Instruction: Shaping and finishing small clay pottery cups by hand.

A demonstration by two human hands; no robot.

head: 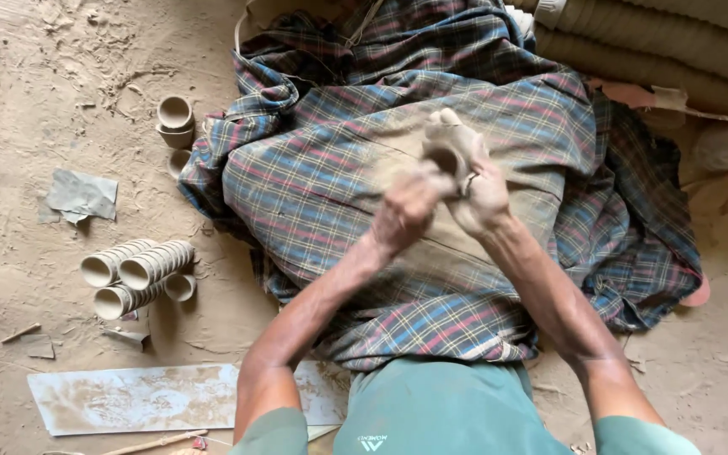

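Note:
My right hand (pixel 484 195) grips a small clay cup (pixel 448 145), its open mouth facing me. The fingers of my left hand (pixel 408 209) press against the cup's lower side and rim; the hand is blurred. Both hands hover over a blue and red plaid cloth (pixel 330 168) draped across my lap. A ring shows on a finger of my right hand.
Stacks of small clay cups (pixel 132 274) lie on their sides on the dusty floor at the left. Two more cups (pixel 175 120) stand stacked further back. A flat dusty board (pixel 128 398) lies near me, a grey scrap (pixel 82 195) to the left, ridged clay rolls (pixel 667 42) at top right.

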